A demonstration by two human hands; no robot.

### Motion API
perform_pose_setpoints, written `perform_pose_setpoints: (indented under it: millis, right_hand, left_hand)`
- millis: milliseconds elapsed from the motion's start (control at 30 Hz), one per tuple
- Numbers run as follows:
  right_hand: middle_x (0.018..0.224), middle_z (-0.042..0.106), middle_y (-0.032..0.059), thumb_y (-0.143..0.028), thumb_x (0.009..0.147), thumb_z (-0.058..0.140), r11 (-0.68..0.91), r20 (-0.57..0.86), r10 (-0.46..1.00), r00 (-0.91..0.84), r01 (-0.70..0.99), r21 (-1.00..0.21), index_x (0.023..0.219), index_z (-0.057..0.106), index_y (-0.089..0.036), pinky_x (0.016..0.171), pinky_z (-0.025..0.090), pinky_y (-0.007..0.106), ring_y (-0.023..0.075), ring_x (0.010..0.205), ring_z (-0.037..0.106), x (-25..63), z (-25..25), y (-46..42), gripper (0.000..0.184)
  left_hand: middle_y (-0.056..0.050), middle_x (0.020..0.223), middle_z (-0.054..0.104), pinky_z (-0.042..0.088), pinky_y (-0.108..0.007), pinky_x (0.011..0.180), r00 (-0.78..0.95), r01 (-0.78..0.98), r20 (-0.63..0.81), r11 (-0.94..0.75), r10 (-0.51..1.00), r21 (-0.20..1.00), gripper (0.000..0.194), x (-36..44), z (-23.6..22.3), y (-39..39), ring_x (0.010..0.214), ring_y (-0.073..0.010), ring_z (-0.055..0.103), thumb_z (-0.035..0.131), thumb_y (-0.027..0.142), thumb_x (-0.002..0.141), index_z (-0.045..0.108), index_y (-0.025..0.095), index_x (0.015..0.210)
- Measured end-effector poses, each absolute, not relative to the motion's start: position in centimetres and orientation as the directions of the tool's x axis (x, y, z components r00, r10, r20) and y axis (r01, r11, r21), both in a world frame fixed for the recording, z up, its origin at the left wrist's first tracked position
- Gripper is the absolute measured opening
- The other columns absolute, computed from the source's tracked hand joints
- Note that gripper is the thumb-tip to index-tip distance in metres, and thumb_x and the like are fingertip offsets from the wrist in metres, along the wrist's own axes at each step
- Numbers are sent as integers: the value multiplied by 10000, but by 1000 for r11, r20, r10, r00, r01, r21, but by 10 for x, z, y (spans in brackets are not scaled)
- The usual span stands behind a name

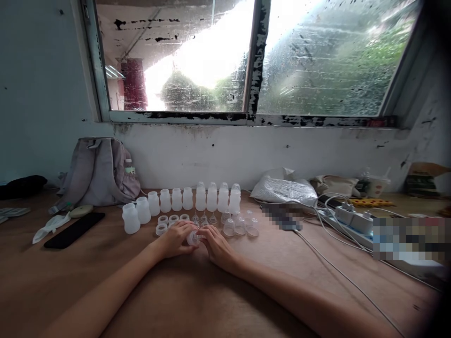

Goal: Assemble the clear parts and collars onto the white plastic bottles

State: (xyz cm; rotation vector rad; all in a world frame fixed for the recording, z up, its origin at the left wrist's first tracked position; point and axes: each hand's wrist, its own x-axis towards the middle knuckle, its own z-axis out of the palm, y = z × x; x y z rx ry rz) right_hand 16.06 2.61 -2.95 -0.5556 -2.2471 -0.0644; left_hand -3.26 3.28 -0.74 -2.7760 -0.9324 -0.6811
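Just in front of me, my left hand (176, 240) and my right hand (217, 245) both grip a translucent bottle collar ring (192, 238), with a clear nipple apparently in it. Fingers cover much of this piece. Beyond my left hand lie several loose collar rings (161, 229). Small clear nipples (204, 219) stand just past my fingertips, partly hidden. To the right of my right hand are several clear dome caps (240, 227). Behind these, frosted baby bottles without tops (165, 201) form a row, continuing rightward with several capped bottles (212, 197).
At left are a grey backpack (95, 171), a black phone (74, 230) and a white cloth (51, 226). A silvery plastic bag (285, 191), a cable (338, 268) and a power strip with chargers (355, 224) occupy the right. The wall and window stand behind.
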Motion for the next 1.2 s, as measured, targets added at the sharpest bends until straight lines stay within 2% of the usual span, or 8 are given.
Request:
perform_pose_setpoints:
  millis: [200, 433, 533, 667, 767, 867, 1000, 1200]
  right_hand:
    - [991, 476, 92, -89, 817, 366, 885, 745, 418, -520, 418, -204, 1024, 415, -178, 801, 404, 343, 189, 917, 449, 163, -28, 24, 231]
    - [958, 518, 82, -114, 793, 420, 812, 737, 484, -472, 557, -176, 984, 432, -170, 771, 377, 345, 202, 879, 459, 162, -30, 27, 199]
    - [936, 538, 77, -128, 794, 430, 775, 719, 502, -480, 618, -129, 969, 457, -169, 769, 365, 340, 204, 873, 464, 165, -30, 32, 183]
    - [917, 566, 88, -140, 793, 446, 696, 673, 535, -510, 718, -9, 967, 495, -165, 817, 324, 363, 219, 911, 455, 177, -17, 44, 182]
    - [948, 574, 95, -170, 812, 438, 572, 555, 693, -460, 820, -35, 977, 508, -158, 839, 307, 367, 226, 970, 447, 187, 5, 62, 180]
    - [937, 594, 77, -201, 793, 487, 479, 295, 853, -431, 871, -111, 1020, 513, -163, 788, 349, 317, 206, 929, 494, 194, 32, 86, 232]
    - [779, 622, 53, -142, 627, 657, 488, 110, 872, -476, 862, -137, 837, 619, -133, 604, 383, 210, 147, 700, 557, 193, 55, 113, 214]
    - [799, 624, 77, -119, 629, 642, 481, 26, 875, -483, 862, -158, 856, 625, -106, 569, 381, 196, 128, 679, 555, 187, 61, 115, 228]
  left_hand:
    - [-77, 1203, 477, 283, -379, 959, 698, 659, 426, -749, 576, -65, 393, -50, -11, 42, 1136, -219, 385, 434, 447, 797, 481, 206, 1103]
    - [-105, 1338, 316, 188, -489, 980, 531, 809, 472, -587, 703, -35, 607, -56, -32, 55, 1229, -249, 258, 375, 533, 793, 239, 221, 1296]
    - [-113, 1331, 322, 173, -495, 982, 511, 822, 484, -569, 710, -32, 661, -56, -34, 56, 1226, -250, 262, 406, 552, 768, 218, 208, 1300]
    - [-107, 1272, 393, 175, -490, 980, 534, 803, 512, -593, 673, -59, 663, -58, -23, 52, 1182, -258, 322, 464, 571, 721, 300, 212, 1254]
    - [-81, 1136, 493, 254, -425, 957, 598, 742, 514, -667, 615, -66, 525, -64, -13, 48, 1087, -240, 410, 518, 532, 703, 446, 210, 1112]
    - [-65, 990, 537, 331, -365, 896, 643, 691, 507, -720, 574, -61, 286, -69, -8, 46, 987, -218, 460, 520, 432, 734, 521, 197, 897]
    - [-60, 925, 530, 358, -360, 854, 653, 675, 513, -735, 557, -63, 168, -69, -7, 44, 931, -214, 473, 495, 350, 743, 510, 195, 806]
    - [-71, 955, 514, 355, -357, 858, 683, 659, 492, -746, 540, -96, 122, -65, -5, 40, 946, -215, 457, 449, 215, 710, 509, 195, 815]
